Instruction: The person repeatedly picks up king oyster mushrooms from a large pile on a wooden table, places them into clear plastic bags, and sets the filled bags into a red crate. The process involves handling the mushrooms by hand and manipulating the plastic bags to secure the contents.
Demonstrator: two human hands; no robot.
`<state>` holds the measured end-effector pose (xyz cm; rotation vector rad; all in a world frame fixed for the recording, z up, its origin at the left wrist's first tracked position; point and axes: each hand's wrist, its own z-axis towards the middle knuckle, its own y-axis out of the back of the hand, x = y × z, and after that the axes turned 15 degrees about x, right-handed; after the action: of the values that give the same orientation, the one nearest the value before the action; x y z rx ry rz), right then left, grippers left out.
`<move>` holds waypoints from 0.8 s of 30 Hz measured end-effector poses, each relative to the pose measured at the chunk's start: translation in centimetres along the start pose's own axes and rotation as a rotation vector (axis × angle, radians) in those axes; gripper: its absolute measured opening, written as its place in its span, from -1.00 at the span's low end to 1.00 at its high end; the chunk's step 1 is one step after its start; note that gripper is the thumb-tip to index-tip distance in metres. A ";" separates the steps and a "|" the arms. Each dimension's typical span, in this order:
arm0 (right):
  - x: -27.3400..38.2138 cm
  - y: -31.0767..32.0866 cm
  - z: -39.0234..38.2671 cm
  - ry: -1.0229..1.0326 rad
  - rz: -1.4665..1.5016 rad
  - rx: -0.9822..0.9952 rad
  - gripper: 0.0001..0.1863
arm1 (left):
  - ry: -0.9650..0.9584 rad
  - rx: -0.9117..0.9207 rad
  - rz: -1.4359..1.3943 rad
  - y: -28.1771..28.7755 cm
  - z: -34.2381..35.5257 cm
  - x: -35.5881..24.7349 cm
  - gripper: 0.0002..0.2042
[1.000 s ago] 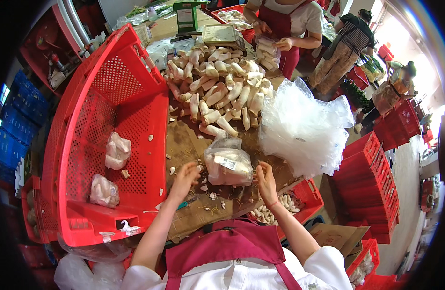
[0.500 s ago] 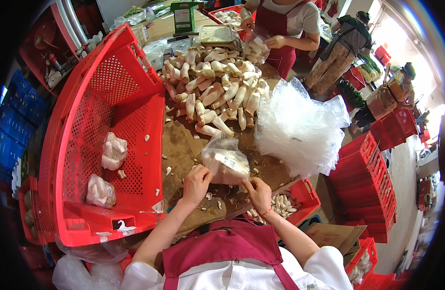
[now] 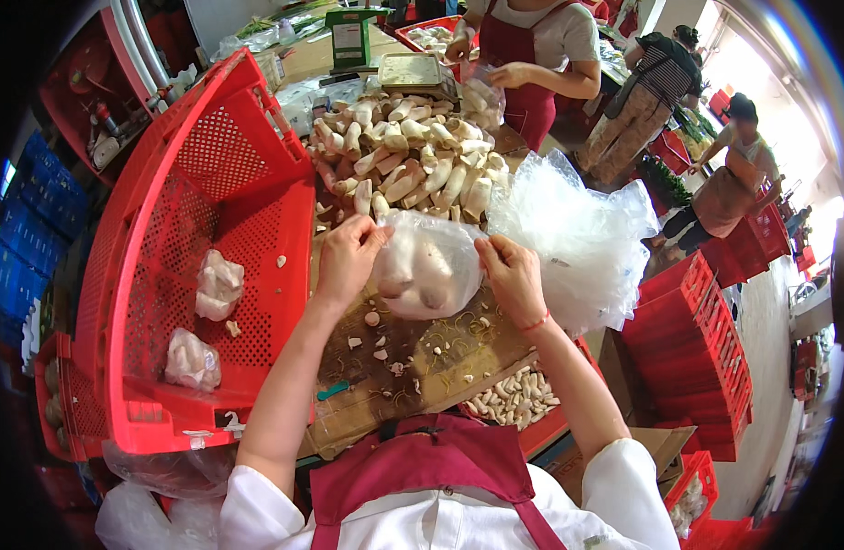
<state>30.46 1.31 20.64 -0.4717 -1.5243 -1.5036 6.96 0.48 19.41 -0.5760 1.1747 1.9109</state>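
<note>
Between my two hands is a clear plastic bag of king oyster mushrooms [image 3: 426, 275], just in front of the mushroom heap. My left hand [image 3: 348, 259] pinches the bag's upper left corner. Its upper right corner is gripped by the fingers of my right hand [image 3: 513, 280]. The thick mushrooms in the bag sag toward its bottom. Beyond it lies a large heap of loose king oyster mushrooms [image 3: 413, 151]. To the right of the heap rests a pile of clear plastic bags [image 3: 573, 243].
A tilted red crate [image 3: 261, 229] at left holds filled bags [image 3: 193, 359]. Mushroom scraps and a small teal object [image 3: 333, 390] lie on the cardboard-covered table [image 3: 348, 417]. Scales [image 3: 411, 71] stand behind the heap, near a co-worker's hand [image 3: 512, 75]. Red crates [image 3: 688, 357] are stacked at right.
Both hands have moved up and away from me with the bag, and my grip is now at its upper corners. The bag's label no longer shows. A background person has shifted left.
</note>
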 end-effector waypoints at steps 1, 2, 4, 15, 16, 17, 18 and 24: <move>-0.7 -0.1 0.2 -0.012 -0.023 0.026 -0.65 | 0.126 0.103 -0.013 0.5 0.2 0.3 -0.69; -0.8 -0.2 0.4 -0.024 -0.047 0.053 -0.63 | 0.251 0.205 -0.026 1.0 0.4 0.3 -0.69; -0.9 0.0 0.9 0.001 -0.063 0.020 -0.63 | 0.199 0.142 -0.051 1.2 1.0 -1.0 -0.69; 4.7 1.2 5.9 0.568 -0.510 -0.286 -0.70 | 0.207 0.103 -0.416 3.2 2.9 -2.1 -0.67; 5.3 1.2 6.3 0.660 -0.553 -0.351 -0.68 | 0.150 0.098 -0.428 3.3 2.9 -2.4 -0.66; 5.4 1.2 6.5 0.667 -0.587 -0.074 -0.71 | 0.092 0.092 -0.440 3.3 2.8 -2.5 -0.64; 5.6 1.4 6.7 0.662 -0.617 0.203 -0.73 | 0.091 0.095 -0.443 3.2 2.8 -2.3 -0.64; 4.2 8.7 10.5 0.468 -0.414 -0.116 -0.84 | 0.309 0.200 -0.187 0.8 -1.2 4.1 -0.71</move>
<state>31.79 11.28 30.70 0.1448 -1.2079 -1.8665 3.91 0.82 16.36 -0.8603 1.4326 1.5620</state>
